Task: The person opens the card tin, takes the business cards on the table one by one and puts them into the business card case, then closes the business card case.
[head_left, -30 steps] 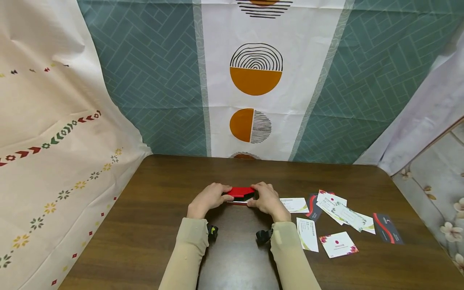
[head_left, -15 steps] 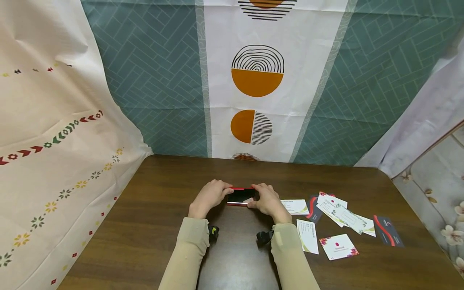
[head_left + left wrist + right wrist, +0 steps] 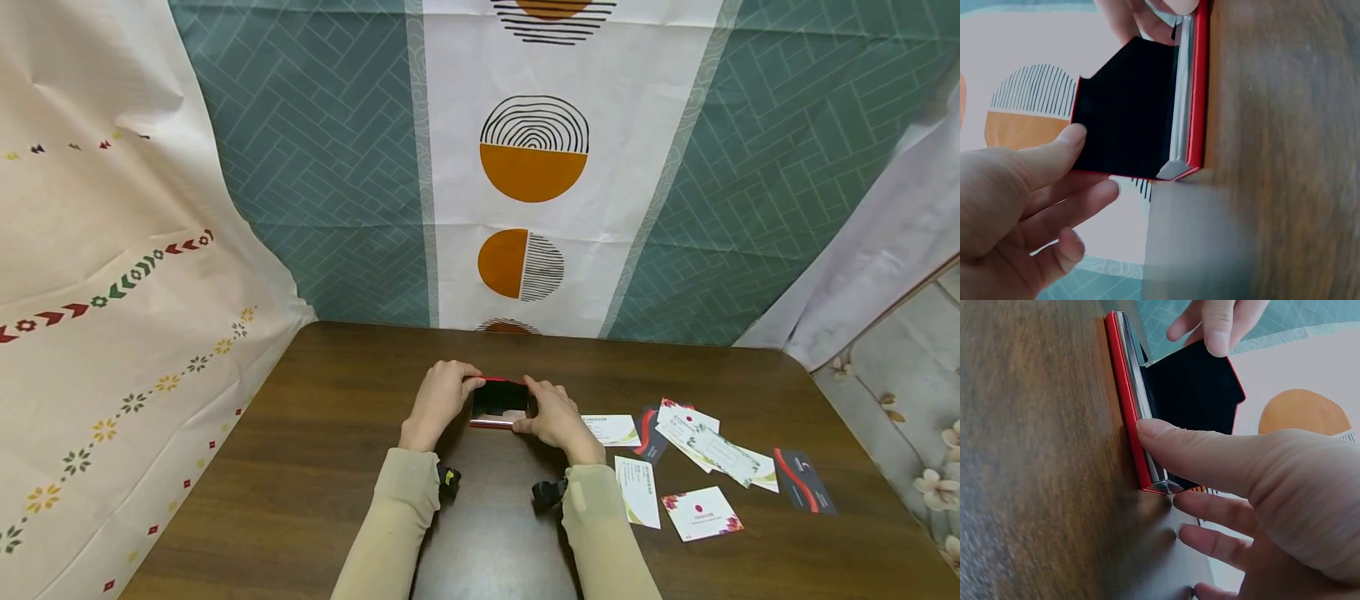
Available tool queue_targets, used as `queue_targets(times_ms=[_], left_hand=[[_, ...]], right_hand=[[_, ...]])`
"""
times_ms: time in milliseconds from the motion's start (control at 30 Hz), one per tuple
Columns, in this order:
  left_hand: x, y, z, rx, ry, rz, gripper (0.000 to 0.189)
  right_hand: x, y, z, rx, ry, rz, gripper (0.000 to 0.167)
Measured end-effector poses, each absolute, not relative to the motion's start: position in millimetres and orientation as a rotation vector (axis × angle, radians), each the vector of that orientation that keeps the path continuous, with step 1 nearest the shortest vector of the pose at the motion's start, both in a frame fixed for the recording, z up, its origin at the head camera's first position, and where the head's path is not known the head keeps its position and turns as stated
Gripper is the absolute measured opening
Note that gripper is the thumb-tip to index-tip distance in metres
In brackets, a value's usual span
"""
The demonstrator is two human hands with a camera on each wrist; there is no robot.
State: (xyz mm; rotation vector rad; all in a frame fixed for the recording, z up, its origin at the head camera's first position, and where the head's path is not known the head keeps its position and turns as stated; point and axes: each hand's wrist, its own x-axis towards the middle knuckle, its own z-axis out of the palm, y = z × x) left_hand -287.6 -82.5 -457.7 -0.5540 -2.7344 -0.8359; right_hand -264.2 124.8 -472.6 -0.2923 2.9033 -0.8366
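A red business card case (image 3: 501,402) with a black lining stands on the table in front of me, its lid raised. The left wrist view shows the black inside of the lid (image 3: 1129,112) and the silvery metal frame (image 3: 1180,100) along the red base. My left hand (image 3: 441,398) pinches the lid's edge, thumb on the black lining and fingers behind. At the other end, my right hand (image 3: 558,425) holds the base, with the thumb (image 3: 1160,431) on the metal frame. Several of its fingers spread loosely below the case's end.
Several business cards lie to the right: a white one (image 3: 611,430) beside my right hand, an upright one (image 3: 637,492), a flower-cornered one (image 3: 702,512), an overlapping pile (image 3: 712,446) and a dark one (image 3: 804,482). A patterned cloth (image 3: 360,167) hangs behind the table (image 3: 300,467).
The case's lid has swung from lying low, red side showing, to raised with its black inside showing. My left hand has risen with it; the right hand has hardly moved.
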Motion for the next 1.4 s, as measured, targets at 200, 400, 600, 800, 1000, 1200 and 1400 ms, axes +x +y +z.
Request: queue_targets(times_ms=[200,400,600,800,1000,1200,1400], left_hand=[[-289,-75,-459,-0.399,-2.624,-0.933,0.008],[-290,-72,-461,-0.344,-2.561,-0.944,0.006],[-291,-72,-462,-0.368,-2.56,-0.947,0.007],[-293,-74,-463,-0.441,-2.597,-0.899,0.014],[-293,-77,-466,-0.534,-2.64,-0.888,0.029],[-293,-81,-468,-0.627,-2.751,-0.866,0.045],[-293,-88,-472,-0.686,-2.979,-0.84,0.079]], right_hand=[[-265,126,-473,-0.298,2.903,-0.845,0.091],[-263,127,-473,-0.31,2.919,-0.857,0.092],[-264,126,-472,-0.3,2.911,-0.855,0.09],[-263,126,-472,-0.29,2.91,-0.859,0.091],[-265,126,-476,-0.28,2.921,-0.845,0.091],[-265,126,-476,-0.277,2.921,-0.836,0.092],[-264,126,-476,-0.299,2.932,-0.816,0.088]])
